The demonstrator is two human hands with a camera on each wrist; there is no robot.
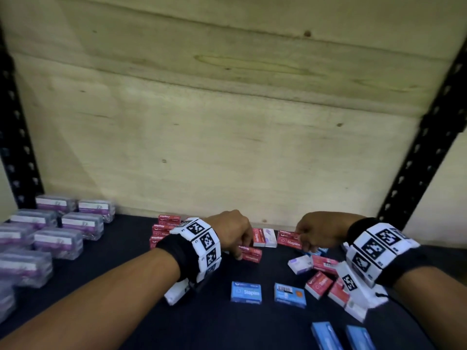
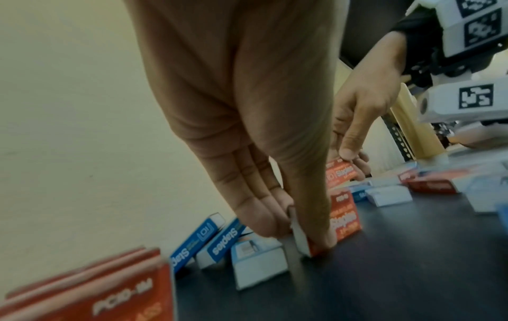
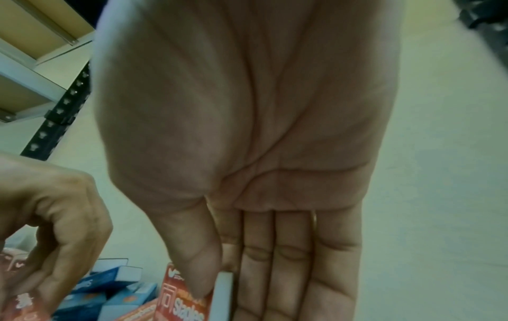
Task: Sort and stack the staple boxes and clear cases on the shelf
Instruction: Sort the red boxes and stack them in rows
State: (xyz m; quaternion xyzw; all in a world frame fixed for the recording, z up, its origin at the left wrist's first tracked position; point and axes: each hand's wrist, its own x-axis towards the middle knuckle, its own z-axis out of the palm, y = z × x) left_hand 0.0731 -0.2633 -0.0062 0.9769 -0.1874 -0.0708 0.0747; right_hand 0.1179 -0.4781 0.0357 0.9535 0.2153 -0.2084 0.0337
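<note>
On the dark shelf (image 1: pixel 214 324), my left hand (image 1: pixel 240 251) pinches a red staple box (image 1: pixel 250 253) between thumb and fingers. The left wrist view shows that box (image 2: pixel 345 219) standing on its edge on the shelf, with my left hand (image 2: pixel 293 236) around its near end. My right hand (image 1: pixel 303 242) grips a second red staple box (image 1: pixel 288 240) near the back wall; the thumb (image 3: pixel 198 280) presses its printed face (image 3: pixel 178 308). A stack of red boxes (image 1: pixel 161 229) stands behind my left wrist. Clear cases (image 1: pixel 58 242) sit in rows at the left.
Two blue staple boxes (image 1: pixel 246 293) (image 1: pixel 290 295) lie flat in the middle. Red and white boxes (image 1: pixel 318 284) lie jumbled under my right wrist, and more blue boxes (image 1: pixel 328 335) sit at the front right. Black shelf posts (image 1: pixel 424 137) flank the plywood back wall (image 1: pixel 227 122).
</note>
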